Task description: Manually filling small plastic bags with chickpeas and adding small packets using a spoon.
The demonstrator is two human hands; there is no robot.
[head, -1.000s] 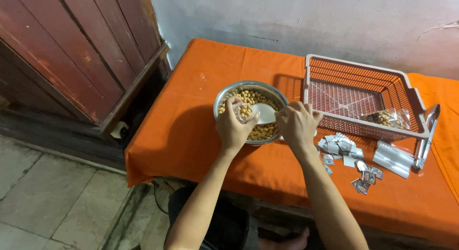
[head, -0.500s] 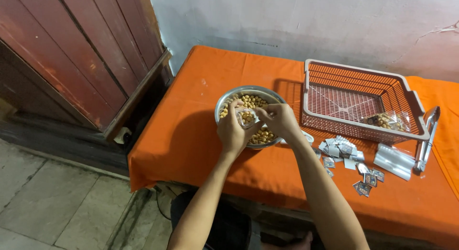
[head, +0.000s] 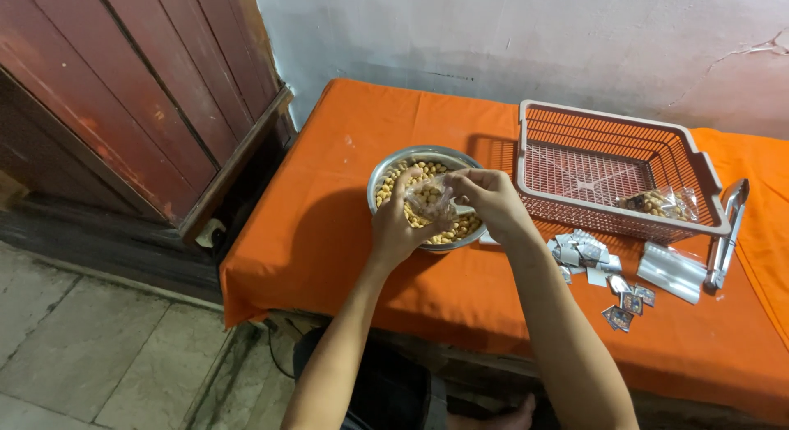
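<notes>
A steel bowl (head: 385, 172) full of small tan nuts sits on the orange tablecloth (head: 329, 233). Over the bowl my left hand (head: 396, 224) holds a small clear plastic bag (head: 429, 198) with nuts in it. My right hand (head: 491, 196) is at the bag's mouth with its fingers closed around something small and pale; what it is I cannot make out.
A pink mesh basket (head: 625, 224) at the right holds one filled bag of nuts (head: 657, 203). Small silver sachets (head: 585, 252) and a stack of clear bags (head: 672, 270) lie before it; a grey sealer (head: 726, 233) lies beside it. Red wooden door (head: 123, 93) at left.
My right hand has moved left from the bowl's rim to meet the left hand over the bowl. The clear bag now hangs between both hands with nuts in it.
</notes>
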